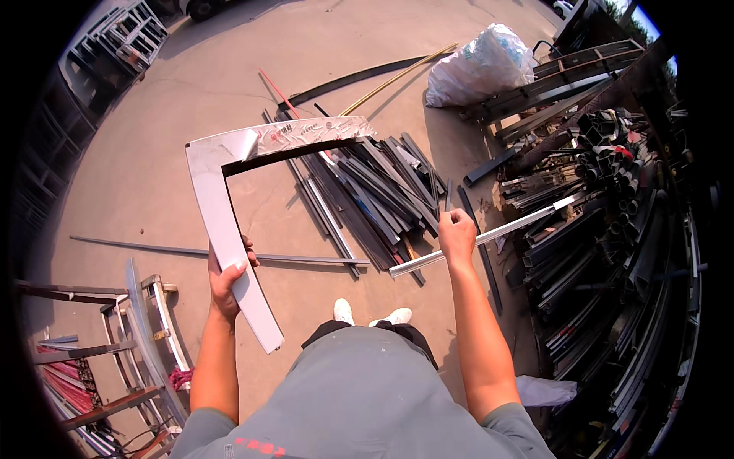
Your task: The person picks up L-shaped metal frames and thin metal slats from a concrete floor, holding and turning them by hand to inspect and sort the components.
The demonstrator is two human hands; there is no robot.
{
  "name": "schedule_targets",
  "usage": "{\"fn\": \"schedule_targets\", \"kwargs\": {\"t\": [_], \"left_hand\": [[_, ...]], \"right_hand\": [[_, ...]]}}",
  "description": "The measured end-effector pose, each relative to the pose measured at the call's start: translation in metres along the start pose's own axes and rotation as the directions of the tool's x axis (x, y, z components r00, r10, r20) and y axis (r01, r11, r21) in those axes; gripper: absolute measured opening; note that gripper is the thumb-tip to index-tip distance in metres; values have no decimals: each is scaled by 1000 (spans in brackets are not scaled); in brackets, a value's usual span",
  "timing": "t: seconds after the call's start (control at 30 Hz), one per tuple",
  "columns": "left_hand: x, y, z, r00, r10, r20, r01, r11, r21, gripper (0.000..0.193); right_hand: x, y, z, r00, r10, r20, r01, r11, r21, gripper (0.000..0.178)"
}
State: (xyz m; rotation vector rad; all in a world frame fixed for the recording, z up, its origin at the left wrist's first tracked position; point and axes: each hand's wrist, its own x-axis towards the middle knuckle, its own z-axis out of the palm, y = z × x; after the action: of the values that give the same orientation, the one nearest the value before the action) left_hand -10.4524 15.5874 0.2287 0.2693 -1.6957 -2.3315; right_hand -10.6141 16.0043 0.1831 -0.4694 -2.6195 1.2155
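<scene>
My left hand (228,279) is wrapped round the lower leg of a white L-shaped frame piece (210,191), thumb on its front face. The piece is raised in front of me. Its upper arm carries a printed, wrinkled film (302,135), with a plain white patch at the corner. My right hand (456,233) is closed in a fist; a thin grey strip (449,197) shows just above it, and I cannot tell whether the fingers hold it. A long white metal profile (512,226) passes behind my right wrist. Beyond the frame piece lies a pile of dark metal bars (382,191).
At right is a large heap of metal tubes and profiles (612,222). A stuffed white sack (483,67) stands at the far right. A long grey bar (153,246) lies on the concrete at left. Metal racks (115,348) stand at the lower left.
</scene>
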Motion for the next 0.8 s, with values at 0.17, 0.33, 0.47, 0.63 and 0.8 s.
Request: {"fn": "schedule_targets", "kwargs": {"t": [0.17, 0.33, 0.47, 0.63, 0.8], "left_hand": [[17, 44, -50, 996, 88, 3, -88, 986, 140, 69], [7, 50, -30, 995, 29, 95, -51, 970, 238, 74], [-15, 16, -27, 976, -85, 203, 12, 942, 334, 102], [-38, 14, -13, 979, -124, 164, 61, 937, 343, 104], [-40, 31, -17, 987, -115, 116, 61, 916, 397, 100]], "right_hand": [[-28, -97, -3, 934, -285, 214, 213, 927, 308, 33], [-72, -210, 26, 738, -547, 394, 284, 782, 555, 39], [-77, -235, 58, 710, -458, 536, 147, 840, 522, 45], [-67, -200, 67, 651, -392, 650, 26, 867, 497, 23], [-29, -116, 48, 845, -456, 280, 449, 889, 94, 23]]}}
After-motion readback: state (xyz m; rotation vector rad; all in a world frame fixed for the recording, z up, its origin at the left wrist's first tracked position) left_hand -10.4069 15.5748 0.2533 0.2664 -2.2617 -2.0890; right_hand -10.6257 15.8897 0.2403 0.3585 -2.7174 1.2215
